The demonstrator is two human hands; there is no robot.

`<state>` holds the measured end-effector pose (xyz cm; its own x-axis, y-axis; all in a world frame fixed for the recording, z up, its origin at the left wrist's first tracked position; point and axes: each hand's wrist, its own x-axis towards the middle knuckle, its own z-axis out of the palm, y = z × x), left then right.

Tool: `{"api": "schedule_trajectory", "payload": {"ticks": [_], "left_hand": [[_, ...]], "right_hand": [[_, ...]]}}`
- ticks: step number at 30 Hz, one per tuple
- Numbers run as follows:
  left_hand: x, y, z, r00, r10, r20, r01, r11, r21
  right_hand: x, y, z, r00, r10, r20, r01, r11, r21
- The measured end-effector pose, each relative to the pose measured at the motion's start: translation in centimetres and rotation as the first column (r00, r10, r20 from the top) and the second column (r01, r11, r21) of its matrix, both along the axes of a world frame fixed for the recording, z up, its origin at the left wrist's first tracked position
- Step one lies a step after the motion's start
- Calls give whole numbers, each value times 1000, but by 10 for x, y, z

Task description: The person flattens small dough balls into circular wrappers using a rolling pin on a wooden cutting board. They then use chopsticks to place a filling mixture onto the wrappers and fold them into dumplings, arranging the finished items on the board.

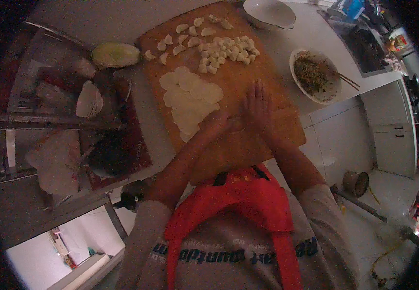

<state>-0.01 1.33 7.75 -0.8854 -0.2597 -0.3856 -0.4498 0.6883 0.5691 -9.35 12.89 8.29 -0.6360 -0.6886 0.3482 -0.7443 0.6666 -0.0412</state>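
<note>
Over the near part of a wooden board (227, 156), my left hand (218, 121) is bent inward beside a small pale round piece (236, 125), which looks like dough. Whether its fingers grip that piece cannot be made out in the dim light. My right hand (257, 99) lies flat, palm down, with its fingers stretched toward the far side; anything beneath the palm is hidden. Overlapping thin dough wrappers (187, 94) spread left of my hands. Beyond them sits a cluster of small dough pieces (227, 52), with several half-moon dough pieces (193, 41) scattered farther off.
Right of the board, a white bowl (333, 96) holds chopped filling (309, 74) and chopsticks (349, 81). An enamel-like basin (269, 14) stands at the far edge. Half a cabbage (117, 55) lies left. A cooktop (362, 43) is at right; a bucket (355, 183) sits on the floor.
</note>
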Motion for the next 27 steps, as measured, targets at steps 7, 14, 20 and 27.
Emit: {"api": "schedule_trajectory", "payload": {"ticks": [7,14,20,27], "left_hand": [[-5,2,-10,989,108,-105,-97,990,102],[1,2,-1,999,-17,-46,24,985,171],[-19,-11,-37,1000,-6,-29,7,999,48],[6,-6,-20,989,75,-128,-50,981,189]], "right_hand": [[13,54,-48,984,152,91,-153,988,0],[8,41,-30,986,166,7,-166,986,20],[-23,-4,-33,991,95,98,-91,995,-41],[28,74,-39,965,237,116,-247,966,78]]}}
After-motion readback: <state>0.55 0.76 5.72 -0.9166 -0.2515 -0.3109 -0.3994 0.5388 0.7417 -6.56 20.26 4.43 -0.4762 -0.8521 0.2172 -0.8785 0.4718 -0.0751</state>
